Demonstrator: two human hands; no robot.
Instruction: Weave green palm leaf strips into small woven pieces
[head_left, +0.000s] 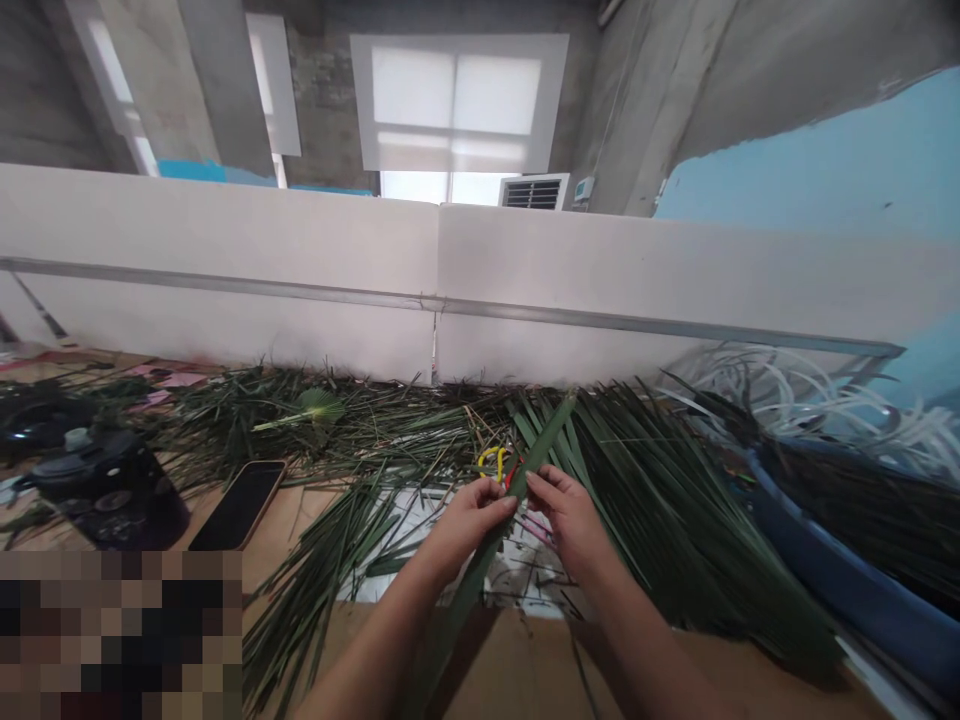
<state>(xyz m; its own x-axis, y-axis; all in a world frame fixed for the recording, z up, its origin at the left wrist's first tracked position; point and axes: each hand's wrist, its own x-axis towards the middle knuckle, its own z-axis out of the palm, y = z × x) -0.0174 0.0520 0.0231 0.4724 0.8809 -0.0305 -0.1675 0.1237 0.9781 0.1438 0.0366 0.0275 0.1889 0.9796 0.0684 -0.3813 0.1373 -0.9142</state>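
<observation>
A long green leaf strip [469,590] runs slantwise from the bottom of the view up between my hands. My left hand [476,515] is closed on it, thumb and fingers pinching its left edge. On the other edge, my right hand [564,508] pinches the same strip with thumb and forefinger. Just behind my fingers lies a yellow-handled tool [491,462], with something red beside it. A pink-handled tool [536,528] is partly hidden under my right hand.
Large palm leaves [660,520] spread at the right, beside a blue tub [825,570]. Cut strips [322,570] are piled at the left. A phone [238,505] and a dark jug [112,490] stand farther left. A white panel [525,260] rises behind.
</observation>
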